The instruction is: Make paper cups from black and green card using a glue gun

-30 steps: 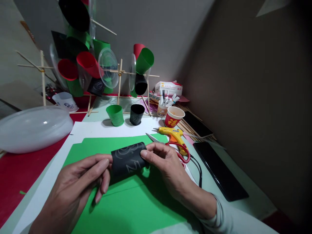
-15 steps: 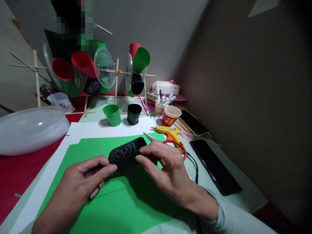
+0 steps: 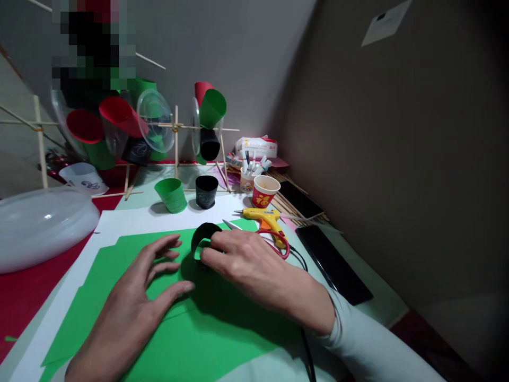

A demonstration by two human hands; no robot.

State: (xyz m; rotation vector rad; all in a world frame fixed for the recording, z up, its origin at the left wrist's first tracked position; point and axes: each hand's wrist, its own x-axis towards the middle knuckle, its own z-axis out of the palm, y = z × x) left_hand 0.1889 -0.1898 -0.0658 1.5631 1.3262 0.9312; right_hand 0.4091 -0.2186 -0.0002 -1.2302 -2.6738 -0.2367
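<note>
Two bare hands are over a big sheet of green paper (image 3: pixel 207 339) in the head view. The left hand (image 3: pixel 135 297) is wide open. Its fingers are spread apart and it lies flat, palm down, on the green paper. It holds nothing.

The right hand (image 3: pixel 246 265) is at 3 o'clock from the left hand. Its fingers are bent and they pinch the black paper roll (image 3: pixel 203 235) by its near wall. The roll stands on the green paper, just past the right fingertips. Its round mouth shows, and a bit of green can be seen through it. The left fingertips are near the roll, at its 8 o'clock, but do not touch it.

At 3 o'clock from the roll, a yellow glue gun (image 3: pixel 265 217) lies next to scissors with red handles (image 3: pixel 276 245). A dark phone (image 3: pixel 332 262) lies flat, farther out the same way.

At 12 o'clock from the roll stands a small black cup (image 3: pixel 206 191). A green cup (image 3: pixel 172 194) stands at 11 o'clock and a red cup (image 3: pixel 265 191) at 1 o'clock. White paper (image 3: pixel 131 220) sticks out from under the green sheet on the far side. Behind the cups is a frame of thin sticks (image 3: pixel 175 138) with more red, green and black cups on it. A big clear plastic lid (image 3: pixel 40 223) lies at 9 o'clock, well apart from the hands.
</note>
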